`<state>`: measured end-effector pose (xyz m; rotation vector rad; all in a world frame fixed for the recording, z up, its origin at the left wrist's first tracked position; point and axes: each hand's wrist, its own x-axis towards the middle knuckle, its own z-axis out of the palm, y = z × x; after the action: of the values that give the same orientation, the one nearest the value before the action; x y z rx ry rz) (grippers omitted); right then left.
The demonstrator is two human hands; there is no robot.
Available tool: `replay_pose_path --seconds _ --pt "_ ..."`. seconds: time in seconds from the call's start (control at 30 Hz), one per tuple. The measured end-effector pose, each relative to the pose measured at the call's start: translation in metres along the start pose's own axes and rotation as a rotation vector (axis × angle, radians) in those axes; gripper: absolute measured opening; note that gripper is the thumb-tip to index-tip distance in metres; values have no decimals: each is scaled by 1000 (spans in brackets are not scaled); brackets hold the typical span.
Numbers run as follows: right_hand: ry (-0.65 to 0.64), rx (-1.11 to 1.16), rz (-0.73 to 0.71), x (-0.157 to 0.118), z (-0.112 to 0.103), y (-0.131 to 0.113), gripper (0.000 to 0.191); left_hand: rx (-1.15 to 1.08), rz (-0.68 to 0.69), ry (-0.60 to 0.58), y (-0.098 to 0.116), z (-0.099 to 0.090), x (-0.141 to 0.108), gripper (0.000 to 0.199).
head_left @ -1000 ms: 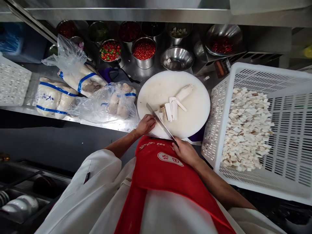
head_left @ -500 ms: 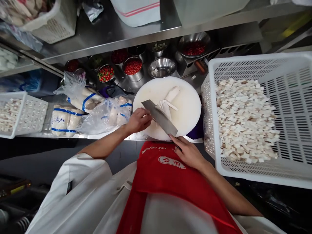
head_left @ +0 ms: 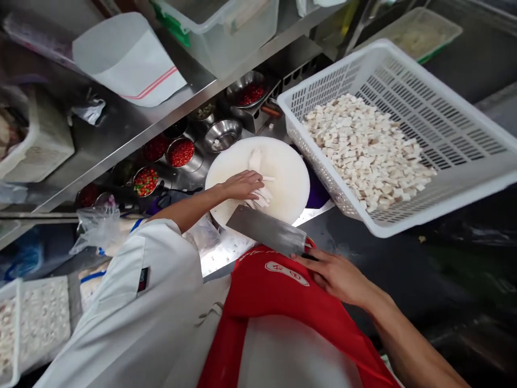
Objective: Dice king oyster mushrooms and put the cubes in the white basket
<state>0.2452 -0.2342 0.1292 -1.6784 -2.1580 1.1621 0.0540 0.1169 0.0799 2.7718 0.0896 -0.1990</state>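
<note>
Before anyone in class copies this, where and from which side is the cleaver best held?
Likely take the cleaver by its dark handle, from the person's right, where the right grip holds it: the broad blade extends leftward toward the round cutting board.

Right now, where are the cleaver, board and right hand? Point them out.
Cleaver (head_left: 266, 230): head view, middle of the blade.
Board (head_left: 288, 170): head view, bare surface right of the white pieces.
Right hand (head_left: 337, 276): head view, back of the hand.
</note>
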Motion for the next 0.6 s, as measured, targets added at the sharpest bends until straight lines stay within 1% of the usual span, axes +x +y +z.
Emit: replay_pose_path --seconds 0.1,0.13,0.17,0.2,0.27,0.33,0.4,0.43,0.5,0.57,0.6 --pt "74 94 101 -35 21 -22 64 -18 60 -141 -7 4 15 78" --pt "106 129 135 -45 29 -31 62 -23 53 -171 -8 8 21 87" --pt "133 169 168 -54 36 -40 60 -25 32 -177 -8 12 26 91" --pt "156 213 203 -64 44 -48 60 -25 4 -163 -8 17 31 92" --pt "194 299 280 -81 60 -61 58 -27 -35 -118 -7 25 36 87" --pt "236 360 369 -99 74 -69 55 -51 -23 -119 -6 31 32 85" --pt "299 379 457 -116 83 -71 51 -94 23 -145 -6 35 21 91" --pt "330 377 493 -122 85 -70 50 -117 49 -141 -6 37 14 95" --pt "383 366 535 -127 85 -64 48 -158 89 -86 -6 42 2 94" --pt "433 373 534 -120 81 -53 47 -166 86 -14 -3 49 -7 88" --pt "455 389 525 -113 77 -47 47 -153 57 9 0 53 -11 87"
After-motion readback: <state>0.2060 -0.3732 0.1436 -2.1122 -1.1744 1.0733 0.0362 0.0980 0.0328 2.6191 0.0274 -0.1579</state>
